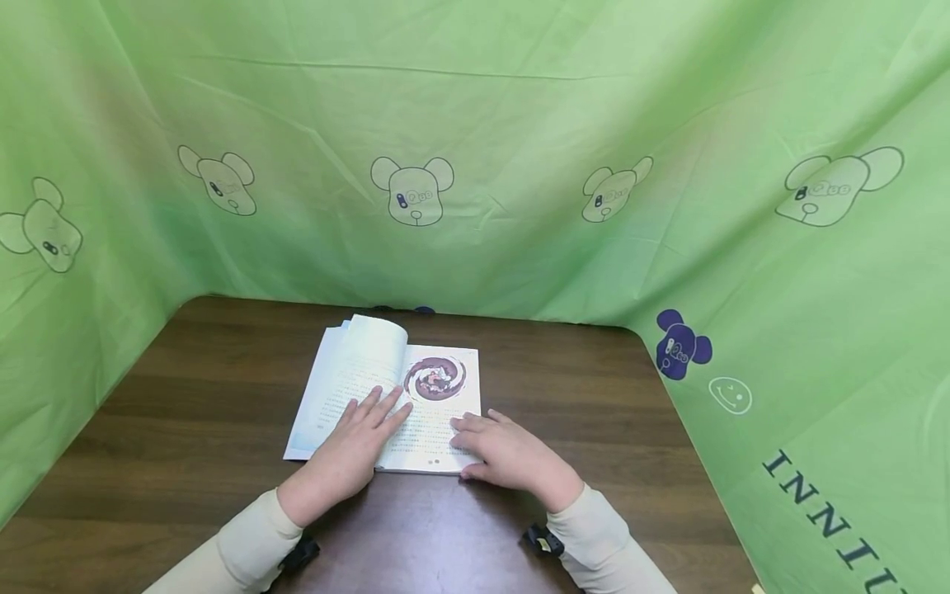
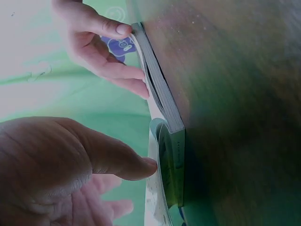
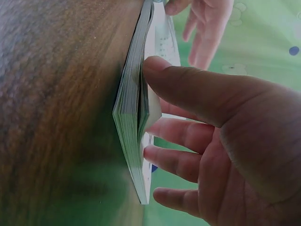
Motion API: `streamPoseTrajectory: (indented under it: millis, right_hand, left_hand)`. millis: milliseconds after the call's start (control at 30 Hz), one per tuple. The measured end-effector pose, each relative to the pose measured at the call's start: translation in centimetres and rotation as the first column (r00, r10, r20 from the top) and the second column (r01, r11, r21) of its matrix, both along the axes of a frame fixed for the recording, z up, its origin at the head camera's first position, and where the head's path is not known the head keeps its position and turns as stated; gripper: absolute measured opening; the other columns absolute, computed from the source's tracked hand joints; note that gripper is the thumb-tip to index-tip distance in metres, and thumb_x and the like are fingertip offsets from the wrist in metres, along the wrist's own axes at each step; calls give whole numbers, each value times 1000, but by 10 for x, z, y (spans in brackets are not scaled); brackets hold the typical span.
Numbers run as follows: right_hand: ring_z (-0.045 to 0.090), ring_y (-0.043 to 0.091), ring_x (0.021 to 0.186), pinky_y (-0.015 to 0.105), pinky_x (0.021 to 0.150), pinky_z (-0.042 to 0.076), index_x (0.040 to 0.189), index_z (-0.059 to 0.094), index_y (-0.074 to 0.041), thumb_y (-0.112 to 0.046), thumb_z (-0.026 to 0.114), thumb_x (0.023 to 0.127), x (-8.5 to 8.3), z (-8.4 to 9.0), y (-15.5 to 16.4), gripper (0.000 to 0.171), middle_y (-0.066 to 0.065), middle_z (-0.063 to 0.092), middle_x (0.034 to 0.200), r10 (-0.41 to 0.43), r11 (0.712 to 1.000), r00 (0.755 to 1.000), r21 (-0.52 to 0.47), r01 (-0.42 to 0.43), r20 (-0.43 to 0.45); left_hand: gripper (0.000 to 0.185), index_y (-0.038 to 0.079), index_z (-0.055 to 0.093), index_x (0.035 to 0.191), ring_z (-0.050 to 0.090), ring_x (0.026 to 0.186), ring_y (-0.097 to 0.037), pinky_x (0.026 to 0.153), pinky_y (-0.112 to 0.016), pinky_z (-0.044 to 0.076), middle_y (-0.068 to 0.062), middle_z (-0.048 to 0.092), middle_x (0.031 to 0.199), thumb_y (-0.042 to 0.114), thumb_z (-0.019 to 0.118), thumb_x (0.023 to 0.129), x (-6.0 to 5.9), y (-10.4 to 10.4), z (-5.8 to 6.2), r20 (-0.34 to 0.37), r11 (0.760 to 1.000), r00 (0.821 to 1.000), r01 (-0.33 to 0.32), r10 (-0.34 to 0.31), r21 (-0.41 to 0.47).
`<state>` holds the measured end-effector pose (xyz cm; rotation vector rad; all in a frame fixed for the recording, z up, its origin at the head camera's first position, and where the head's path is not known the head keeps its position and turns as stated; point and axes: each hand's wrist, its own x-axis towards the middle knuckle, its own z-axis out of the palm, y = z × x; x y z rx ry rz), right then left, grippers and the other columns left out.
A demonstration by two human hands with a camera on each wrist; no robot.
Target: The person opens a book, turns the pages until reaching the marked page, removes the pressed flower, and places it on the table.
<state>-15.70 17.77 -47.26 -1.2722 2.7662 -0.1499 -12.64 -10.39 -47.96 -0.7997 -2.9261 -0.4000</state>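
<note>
An open book (image 1: 426, 441) lies on the table, its right page bearing a round swirl picture above printed text. The left page (image 1: 378, 340) curls up in an arch at the top. My left hand (image 1: 349, 450) rests with spread fingers across the left page near the spine; in the left wrist view its thumb (image 2: 136, 165) touches the curved paper by the lower edge. At the right edge of the book is my right hand (image 1: 508, 454), its fingers over the right page and its thumb (image 3: 174, 77) at the lower page edges. A few leaves there stand slightly apart.
The brown wooden table (image 1: 185, 421) has rounded far corners. Green cloth (image 1: 512, 124) with printed bear heads hangs around its back and sides. A small black device (image 1: 543, 540) sits at the right wrist, and another (image 1: 300, 554) at the left.
</note>
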Motion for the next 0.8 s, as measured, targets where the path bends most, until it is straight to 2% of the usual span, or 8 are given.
streamPoseTrajectory:
  millis: [67,167,367,567,633,700,800]
  right_hand:
    - [52,25,141,60,113,38,125,70,-16,-39,75,92,-1,0,0,40,5,58,149,5,1000,1000,7,-5,-3]
    - [54,23,139,59,111,41,119,72,-17,-37,74,93,-2,1,1,33,5,61,146,18,1000,1000,9,-17,-13]
    - [61,18,129,57,107,46,104,78,-20,-25,70,97,-3,4,2,12,0,69,135,49,999,997,-10,-50,-56]
    - [65,19,123,53,103,49,90,77,-22,-21,72,94,-2,5,3,6,-1,72,128,66,998,995,-5,-67,-79]
    - [69,16,110,46,94,53,86,71,-21,-20,71,95,-3,5,2,10,-2,75,113,73,997,993,-15,-75,-95]
    - [67,13,90,39,84,52,83,64,-20,-20,68,97,-4,4,2,15,-5,71,94,69,997,992,-38,-74,-109]
    - [49,9,66,33,70,47,84,56,-20,-22,63,101,-6,2,2,19,-11,52,72,41,995,991,-83,-52,-127]
  left_hand:
    - [82,10,47,153,33,149,-44,114,-66,33,-14,36,164,-23,58,79,0,-1,0,28,1000,999,22,-21,-4]
    - [79,10,50,152,36,148,-46,112,-67,35,-17,39,162,-23,55,80,0,-2,-1,70,1000,997,21,-21,0]
    - [61,7,56,145,39,144,-49,107,-69,39,-22,45,155,-14,56,88,0,-1,0,135,998,989,-55,59,-32]
    - [52,4,61,139,42,142,-48,103,-71,42,-20,49,152,-5,59,88,1,-1,1,148,994,983,-101,104,-31]
    - [45,3,64,135,43,141,-48,102,-70,43,-19,51,151,-1,60,90,1,-1,1,142,994,984,-111,112,-15]
    - [38,2,66,131,45,141,-47,102,-70,44,-18,52,150,8,62,94,1,-1,2,142,993,983,-120,119,-1]
    - [37,2,68,128,45,141,-47,103,-69,43,-19,53,150,24,67,98,1,-1,3,151,991,980,-131,127,15]
